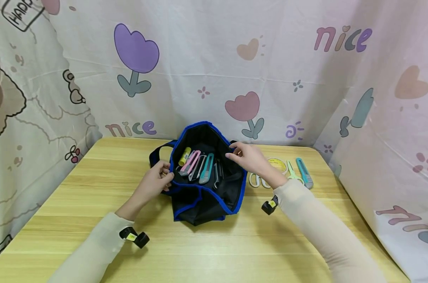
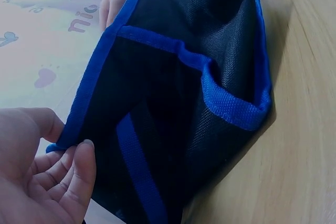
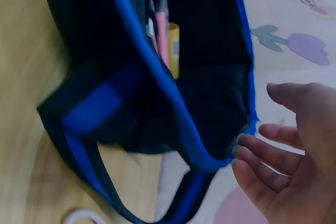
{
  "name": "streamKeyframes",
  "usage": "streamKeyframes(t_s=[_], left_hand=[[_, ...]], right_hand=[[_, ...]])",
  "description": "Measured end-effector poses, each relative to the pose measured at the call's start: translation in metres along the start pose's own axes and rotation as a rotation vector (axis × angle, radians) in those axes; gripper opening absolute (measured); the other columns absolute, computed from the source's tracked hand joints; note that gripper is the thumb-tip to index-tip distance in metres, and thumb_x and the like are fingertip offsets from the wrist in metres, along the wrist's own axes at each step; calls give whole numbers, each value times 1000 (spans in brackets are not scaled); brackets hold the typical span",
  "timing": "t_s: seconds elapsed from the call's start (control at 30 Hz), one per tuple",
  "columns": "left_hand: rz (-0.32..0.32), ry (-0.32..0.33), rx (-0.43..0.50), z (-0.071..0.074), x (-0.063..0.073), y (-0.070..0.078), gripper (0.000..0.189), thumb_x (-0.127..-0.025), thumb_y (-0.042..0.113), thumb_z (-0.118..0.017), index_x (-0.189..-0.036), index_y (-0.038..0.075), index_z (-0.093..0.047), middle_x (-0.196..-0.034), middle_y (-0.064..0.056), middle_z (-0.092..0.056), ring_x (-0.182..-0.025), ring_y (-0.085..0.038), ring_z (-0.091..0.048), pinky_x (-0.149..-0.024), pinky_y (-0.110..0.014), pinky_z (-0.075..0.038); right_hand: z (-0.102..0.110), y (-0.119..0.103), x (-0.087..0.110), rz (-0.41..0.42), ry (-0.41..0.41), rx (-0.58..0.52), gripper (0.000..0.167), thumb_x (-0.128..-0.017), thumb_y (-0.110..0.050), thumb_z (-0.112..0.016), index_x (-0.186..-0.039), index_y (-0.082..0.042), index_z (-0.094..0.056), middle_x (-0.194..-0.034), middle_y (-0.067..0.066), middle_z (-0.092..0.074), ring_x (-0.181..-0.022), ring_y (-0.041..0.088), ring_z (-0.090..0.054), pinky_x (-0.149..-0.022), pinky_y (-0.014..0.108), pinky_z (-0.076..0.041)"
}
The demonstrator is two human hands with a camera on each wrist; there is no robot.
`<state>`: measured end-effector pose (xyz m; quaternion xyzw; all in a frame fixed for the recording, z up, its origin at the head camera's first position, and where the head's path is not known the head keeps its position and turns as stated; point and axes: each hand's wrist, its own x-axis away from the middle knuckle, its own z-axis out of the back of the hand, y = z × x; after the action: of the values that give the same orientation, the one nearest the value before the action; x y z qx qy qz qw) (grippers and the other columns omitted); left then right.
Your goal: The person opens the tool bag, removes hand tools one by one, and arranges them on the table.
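Note:
A black fabric bag (image 1: pixel 190 208) with blue trim stands on the table, its mouth open. My left hand (image 1: pixel 155 180) pinches the bag's left rim between thumb and fingers, seen closely in the left wrist view. At the right rim, my right hand (image 1: pixel 250 158) has its fingers loosely bent, fingertips at the edge and thumb apart, as the right wrist view shows. Inside the bag lie a yellow tube (image 1: pixel 184 156), a pink utility knife (image 1: pixel 190 163), a dark utility knife (image 1: pixel 198 168), a teal utility knife (image 1: pixel 207 169) and thin dark metal items (image 1: pixel 218 173).
Right of the bag lie white-handled scissors (image 1: pixel 255 181), a tape roll (image 1: pixel 278 165) partly behind my right forearm, green scissors (image 1: pixel 291 169) and another teal utility knife (image 1: pixel 304 173). A printed curtain (image 1: pixel 200 51) hangs behind the wooden table (image 1: pixel 207 255).

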<state>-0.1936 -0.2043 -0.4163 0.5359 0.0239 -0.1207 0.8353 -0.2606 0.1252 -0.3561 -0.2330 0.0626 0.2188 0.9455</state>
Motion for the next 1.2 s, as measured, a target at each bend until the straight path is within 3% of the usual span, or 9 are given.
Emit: streamKeyframes(t_s=[0.13, 0.4, 0.83, 1.0, 1.2], left_hand=[[-4, 1, -2, -1, -2, -4, 31, -97, 7, -55, -124, -5, -47, -103, -19, -55, -71, -24, -61, -58, -33, -57], [-19, 3, -3, -3, -4, -3, 30, -96, 7, -55, -123, -5, -47, -103, -19, -54, -70, -23, -61, -57, -32, -56], [-5, 2, 8, -4, -1, 0, 31, -96, 6, -55, -124, -6, -47, -103, -19, -54, -71, -23, -61, -57, -32, -56], [2, 0, 10, -4, 0, 0, 32, -96, 7, -56, -124, -6, -46, -103, -18, -54, -71, -22, -61, -57, -32, -56], [1, 0, 11, -5, 2, -2, 31, -97, 8, -57, -124, -5, -47, -103, -19, -55, -70, -22, -61, -56, -32, -56]], right_hand=[[-13, -12, -7, -2, -5, 62, 46, -96, -44, -59, -129, -11, -61, -99, 0, -69, -86, 16, -65, -76, 37, -53], [-36, -32, -13, 27, 8, 111, 45, -97, -39, -60, -131, -9, -58, -115, 12, -65, -98, 26, -63, -85, 42, -52], [-80, -24, -10, 44, 43, 327, 48, -97, -36, -60, -133, -4, -54, -119, 17, -60, -101, 33, -60, -92, 44, -49], [-94, -20, -7, 66, 66, 473, 48, -97, -37, -60, -129, -2, -57, -110, 17, -63, -96, 34, -60, -89, 44, -50], [-107, -18, -2, 8, 40, 530, 45, -98, -41, -56, -127, -7, -59, -106, 15, -65, -92, 33, -60, -81, 43, -53]])
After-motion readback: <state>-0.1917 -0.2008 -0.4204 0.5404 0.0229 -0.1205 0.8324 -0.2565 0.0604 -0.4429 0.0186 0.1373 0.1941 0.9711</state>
